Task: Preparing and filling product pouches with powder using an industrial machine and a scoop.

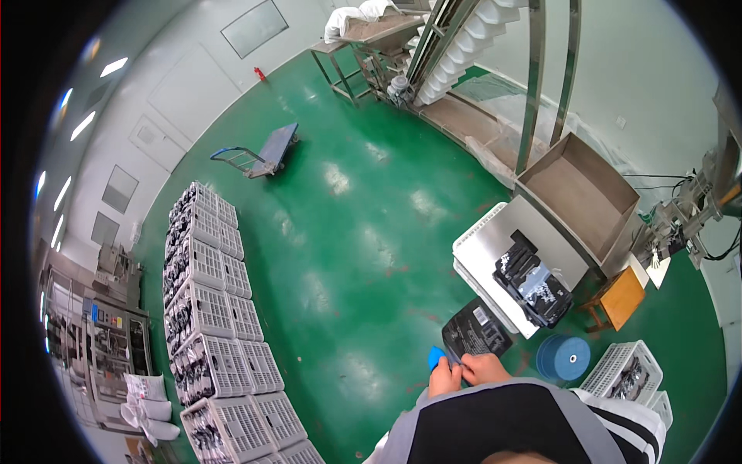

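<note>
Low in front of me, my left hand (pixel 444 377) is closed, with a small bright blue object (pixel 437 358) sticking out past its fingers; its kind is unclear. Right beside it, my right hand (pixel 485 369) is closed at the near edge of a black printed bag (pixel 473 328) with a white barcode label. The bag hangs over the floor, in front of my fingers. A steel table (pixel 568 249) stands just beyond to the right. On it lies a pile of black bags (pixel 533 286), some with pale glints.
A blue round stool (pixel 563 357) and a wooden stool (pixel 621 298) stand right of me, near a white crate (pixel 630 371) of dark packs. Stacked white crates (pixel 224 363) line the left. Farther off are a blue cart (pixel 274 151), a steel bin (pixel 583 193) and a conveyor (pixel 464 54).
</note>
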Action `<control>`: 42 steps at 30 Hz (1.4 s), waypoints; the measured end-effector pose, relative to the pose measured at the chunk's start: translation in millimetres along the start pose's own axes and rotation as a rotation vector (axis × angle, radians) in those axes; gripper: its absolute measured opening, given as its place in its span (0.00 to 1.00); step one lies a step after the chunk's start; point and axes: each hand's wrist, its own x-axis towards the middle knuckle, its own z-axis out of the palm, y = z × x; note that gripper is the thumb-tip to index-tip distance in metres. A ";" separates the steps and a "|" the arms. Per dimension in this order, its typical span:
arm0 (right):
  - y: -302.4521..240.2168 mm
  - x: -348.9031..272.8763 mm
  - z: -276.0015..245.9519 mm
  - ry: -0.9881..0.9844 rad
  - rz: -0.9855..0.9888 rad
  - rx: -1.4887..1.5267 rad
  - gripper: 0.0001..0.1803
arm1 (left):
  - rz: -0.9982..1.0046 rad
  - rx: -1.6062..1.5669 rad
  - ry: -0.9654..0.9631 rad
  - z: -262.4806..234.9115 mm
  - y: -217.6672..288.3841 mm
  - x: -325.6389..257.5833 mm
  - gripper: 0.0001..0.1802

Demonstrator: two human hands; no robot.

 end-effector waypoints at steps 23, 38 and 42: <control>65.0 736.1 -57.8 0.179 0.212 0.225 0.12 | 0.394 -0.166 0.076 -272.4 134.9 666.5 0.08; 223.7 1115.2 -141.1 0.718 0.583 -0.327 0.13 | 0.519 -0.098 -0.378 -309.0 282.4 1155.8 0.08; 260.5 1063.2 -171.4 0.929 0.336 -0.813 0.20 | 0.859 -0.050 -0.742 -239.9 348.6 1165.1 0.05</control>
